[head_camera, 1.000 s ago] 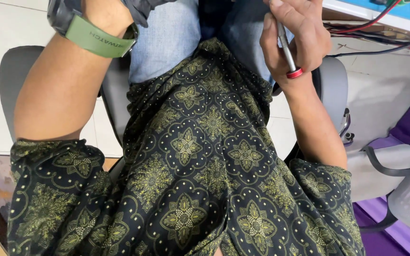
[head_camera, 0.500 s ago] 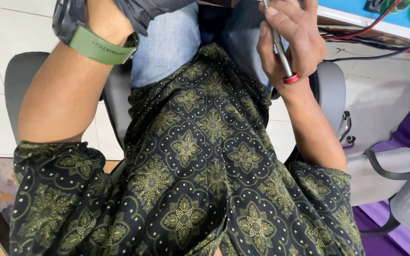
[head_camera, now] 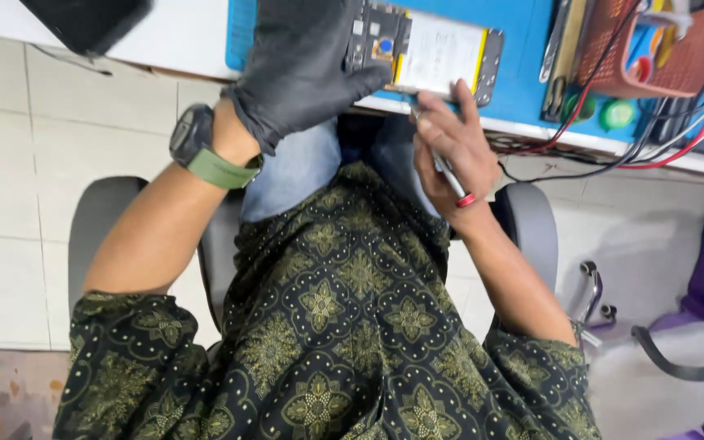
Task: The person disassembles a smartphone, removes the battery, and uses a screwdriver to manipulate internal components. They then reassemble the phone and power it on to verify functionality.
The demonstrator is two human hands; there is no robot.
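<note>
— Now that the view has lifted from the lap, where is the opened phone (head_camera: 433,50)?
— On the blue mat (head_camera: 523,77) at the bench edge, its insides exposed and now within reach.
— Hands?
— Left hand (head_camera: 307,69), black-gloved, curls onto its left end. Right hand (head_camera: 450,151), bare, closes around a slim red-tipped tool (head_camera: 452,183) just below.

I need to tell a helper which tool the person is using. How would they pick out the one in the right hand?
Start at the blue mat on the white bench, where an opened phone lies under the gloved left hand. Just below the bench edge, the bare right hand holds a thin metal tool. Its red ring at the end near the wrist sets it apart from the tools beside the orange basket.
</note>
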